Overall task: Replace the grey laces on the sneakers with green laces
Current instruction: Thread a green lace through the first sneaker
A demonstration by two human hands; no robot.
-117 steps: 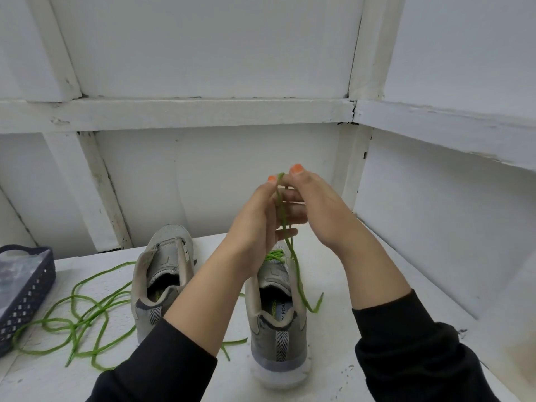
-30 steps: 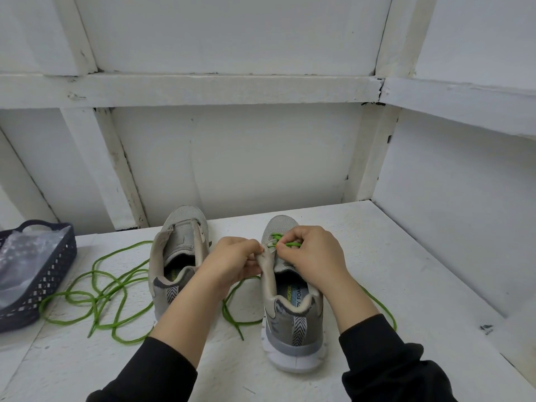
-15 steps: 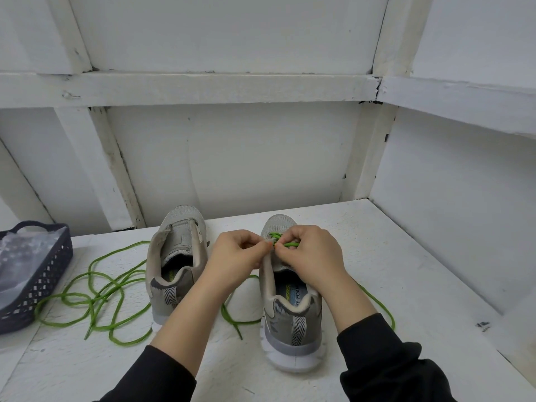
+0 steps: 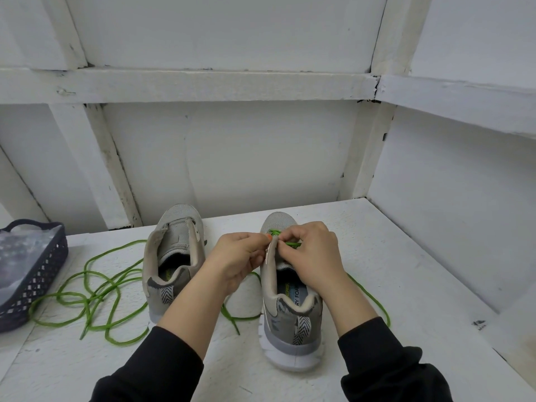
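Two grey sneakers stand heel-toward-me on a white table. The right sneaker [image 4: 290, 311] has a green lace [image 4: 274, 232] threaded through its front eyelets; the lace's loose ends trail off on both sides. My left hand [image 4: 237, 256] grips the left eyelet flap of this sneaker. My right hand [image 4: 313, 253] pinches the green lace over the tongue. The left sneaker [image 4: 174, 256] has no lace and its tongue is open. A second green lace [image 4: 92, 294] lies tangled on the table left of it.
A dark blue mesh basket [image 4: 37, 280] holding clear plastic sits at the left edge. White framed walls close in behind and to the right. The table [image 4: 406, 285] ends near my sleeves.
Both hands came down from chest height, where they held the lace up, to the right sneaker's eyelets. Over the last second they barely shifted.
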